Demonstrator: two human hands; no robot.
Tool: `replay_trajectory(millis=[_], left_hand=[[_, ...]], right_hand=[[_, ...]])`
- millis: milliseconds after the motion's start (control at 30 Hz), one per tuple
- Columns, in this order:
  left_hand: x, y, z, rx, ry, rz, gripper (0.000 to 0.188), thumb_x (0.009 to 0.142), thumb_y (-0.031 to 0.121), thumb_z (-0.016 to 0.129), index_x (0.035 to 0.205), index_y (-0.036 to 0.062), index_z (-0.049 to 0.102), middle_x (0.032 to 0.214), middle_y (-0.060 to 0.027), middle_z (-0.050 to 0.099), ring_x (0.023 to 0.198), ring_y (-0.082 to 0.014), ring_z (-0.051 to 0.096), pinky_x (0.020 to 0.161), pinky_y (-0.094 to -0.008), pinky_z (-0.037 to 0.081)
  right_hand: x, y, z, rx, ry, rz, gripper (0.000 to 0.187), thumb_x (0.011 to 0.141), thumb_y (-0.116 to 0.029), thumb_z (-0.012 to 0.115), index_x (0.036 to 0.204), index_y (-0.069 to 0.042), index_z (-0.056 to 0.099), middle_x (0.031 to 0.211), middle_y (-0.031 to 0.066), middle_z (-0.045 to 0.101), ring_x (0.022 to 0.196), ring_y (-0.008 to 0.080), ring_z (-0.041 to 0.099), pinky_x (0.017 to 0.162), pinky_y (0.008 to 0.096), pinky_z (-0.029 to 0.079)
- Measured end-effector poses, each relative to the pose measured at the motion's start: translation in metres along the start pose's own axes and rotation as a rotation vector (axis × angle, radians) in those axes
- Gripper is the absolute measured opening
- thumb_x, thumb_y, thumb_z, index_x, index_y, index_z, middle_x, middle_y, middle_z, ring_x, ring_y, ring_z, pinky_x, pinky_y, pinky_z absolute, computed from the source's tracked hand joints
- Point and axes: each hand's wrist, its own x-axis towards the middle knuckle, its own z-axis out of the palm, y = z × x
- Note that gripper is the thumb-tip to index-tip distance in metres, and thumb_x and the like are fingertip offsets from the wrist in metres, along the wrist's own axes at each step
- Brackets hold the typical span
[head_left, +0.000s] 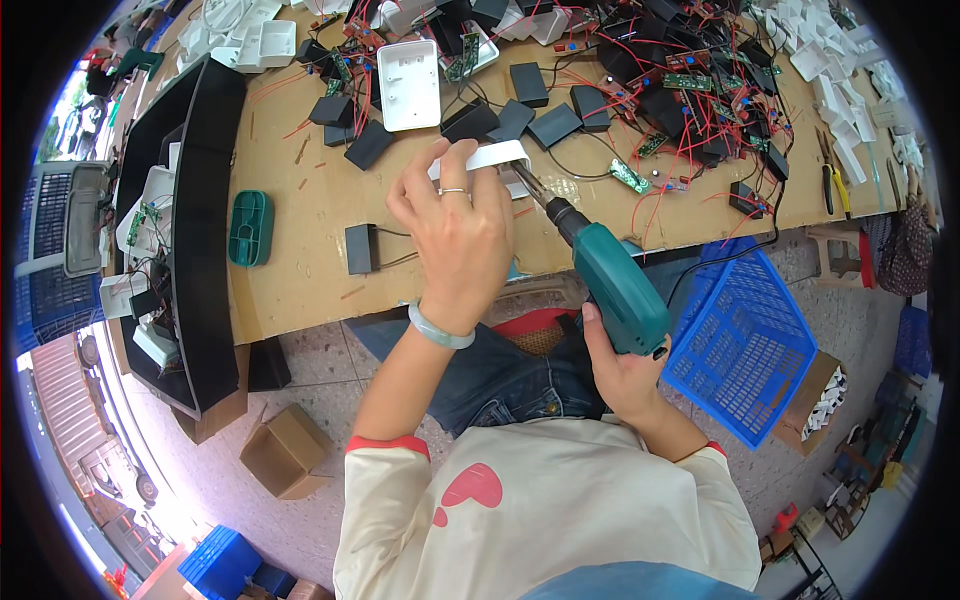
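My left hand grips a white plastic housing over the near part of the table, its fingers bent over the housing's left side. In my right hand is a green cordless screwdriver, held by its lower end. The driver's metal bit points up and left into the housing; where the tip meets it is hidden. Beside my left wrist lies a black box-shaped part with a dark cable. Just beyond my fingers an open white housing half rests on the table.
Tangled black boxes, red wires and green circuit boards cover the table's far side. A black bin stands left, near a green divided tray. Yellow-handled pliers lie right. A blue basket and cardboard box sit below.
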Motion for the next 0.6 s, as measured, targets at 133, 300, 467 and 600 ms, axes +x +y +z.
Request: replay_trajectory(millis=[133, 300, 467, 600], left_hand=[[0.0001, 0.0004, 0.0004, -0.005, 0.005, -0.011, 0.014, 0.078, 0.004, 0.066, 0.090, -0.0013, 0.068, 0.118, -0.0100, 0.061, 0.116, -0.0332, 0.052, 0.098, -0.0504, 0.036], [0.0011, 0.0008, 0.0007, -0.002, 0.005, -0.013, 0.013, 0.077, 0.004, 0.066, 0.089, -0.0012, 0.068, 0.117, -0.0099, 0.061, 0.115, -0.0330, 0.053, 0.097, -0.0502, 0.036], [0.0017, 0.0019, -0.0005, -0.006, -0.007, -0.027, 0.011, 0.077, 0.005, 0.067, 0.087, -0.0007, 0.067, 0.117, -0.0097, 0.061, 0.115, -0.0326, 0.053, 0.097, -0.0500, 0.036], [0.0009, 0.0015, 0.0003, -0.002, -0.003, -0.023, 0.010, 0.077, 0.005, 0.067, 0.086, -0.0005, 0.066, 0.117, -0.0096, 0.061, 0.115, -0.0326, 0.053, 0.097, -0.0499, 0.036]], right_hand=[[0.0014, 0.0001, -0.0004, 0.014, -0.014, 0.008, 0.033, 0.089, 0.001, 0.073, 0.118, 0.005, 0.058, 0.099, 0.0110, 0.070, 0.084, 0.0109, 0.066, 0.076, 0.0256, 0.053], [0.0002, 0.0000, -0.0011, 0.008, -0.012, 0.010, 0.033, 0.088, 0.003, 0.072, 0.118, 0.006, 0.058, 0.100, 0.0116, 0.070, 0.085, 0.0118, 0.067, 0.076, 0.0258, 0.054], [0.0018, 0.0039, -0.0020, -0.007, -0.033, -0.051, 0.034, 0.088, 0.003, 0.072, 0.119, 0.005, 0.058, 0.103, 0.0118, 0.069, 0.086, 0.0139, 0.068, 0.077, 0.0268, 0.054], [0.0031, -0.0010, -0.0046, -0.058, -0.069, -0.014, 0.036, 0.088, 0.002, 0.072, 0.121, 0.004, 0.057, 0.103, 0.0121, 0.069, 0.086, 0.0159, 0.069, 0.078, 0.0279, 0.054]])
